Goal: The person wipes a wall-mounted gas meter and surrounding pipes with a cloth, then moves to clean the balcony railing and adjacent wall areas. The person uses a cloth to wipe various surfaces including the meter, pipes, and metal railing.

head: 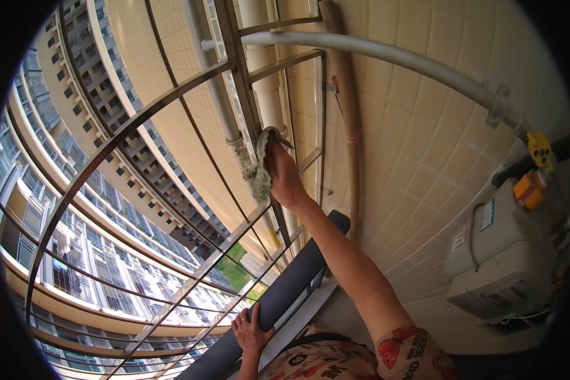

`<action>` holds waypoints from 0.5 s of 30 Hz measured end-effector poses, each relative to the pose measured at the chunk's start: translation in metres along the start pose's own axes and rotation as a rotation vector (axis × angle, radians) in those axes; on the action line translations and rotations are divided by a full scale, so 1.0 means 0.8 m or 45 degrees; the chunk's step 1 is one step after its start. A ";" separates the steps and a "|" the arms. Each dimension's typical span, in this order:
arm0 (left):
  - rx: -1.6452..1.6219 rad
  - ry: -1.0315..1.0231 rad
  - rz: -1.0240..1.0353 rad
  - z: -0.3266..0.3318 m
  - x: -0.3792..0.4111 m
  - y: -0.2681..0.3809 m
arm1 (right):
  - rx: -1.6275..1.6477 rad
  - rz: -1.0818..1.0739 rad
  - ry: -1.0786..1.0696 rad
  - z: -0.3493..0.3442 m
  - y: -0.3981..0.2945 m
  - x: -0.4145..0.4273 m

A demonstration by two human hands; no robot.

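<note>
A worn grey-green cloth (262,166) is bunched around an upright metal post (241,80) of the window grille. My right hand (285,178) grips this cloth and presses it against the post, with the arm stretched upward; the fingertips are partly hidden by the cloth. Lower down, my left hand (252,330) rests on a dark grey railing (285,299), its fingers laid over the rail and a ring on one of them. Metal grille bars (137,118) curve across the left side, outside the railing.
A pale pipe (384,47) runs along the tiled wall (408,156) to a yellow valve handle (540,149). Below it hangs a gas meter (494,266). A brown pole (349,118) stands by the wall. Beyond the grille are apartment buildings (90,247) and grass.
</note>
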State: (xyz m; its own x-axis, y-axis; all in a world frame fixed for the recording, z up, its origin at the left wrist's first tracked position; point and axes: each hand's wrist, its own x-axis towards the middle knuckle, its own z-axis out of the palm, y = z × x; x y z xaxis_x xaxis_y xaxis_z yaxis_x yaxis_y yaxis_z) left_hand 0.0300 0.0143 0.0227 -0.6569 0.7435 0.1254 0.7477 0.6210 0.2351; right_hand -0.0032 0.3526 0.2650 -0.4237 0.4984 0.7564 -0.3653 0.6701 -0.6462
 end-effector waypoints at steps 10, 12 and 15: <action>-0.016 0.047 0.022 -0.003 -0.001 -0.001 | 0.202 0.467 0.331 -0.061 0.040 -0.073; -0.004 0.051 0.017 -0.004 -0.002 0.002 | 0.304 0.415 0.384 -0.049 0.007 -0.053; -0.005 0.027 0.040 -0.002 0.002 0.001 | 0.066 0.229 0.384 0.019 0.033 -0.061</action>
State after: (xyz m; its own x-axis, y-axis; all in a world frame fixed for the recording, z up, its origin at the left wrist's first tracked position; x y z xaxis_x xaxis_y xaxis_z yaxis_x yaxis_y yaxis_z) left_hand 0.0297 0.0158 0.0244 -0.6348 0.7574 0.1533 0.7679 0.5961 0.2347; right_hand -0.0052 0.3378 0.2096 -0.2244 0.7510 0.6210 -0.3520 0.5318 -0.7702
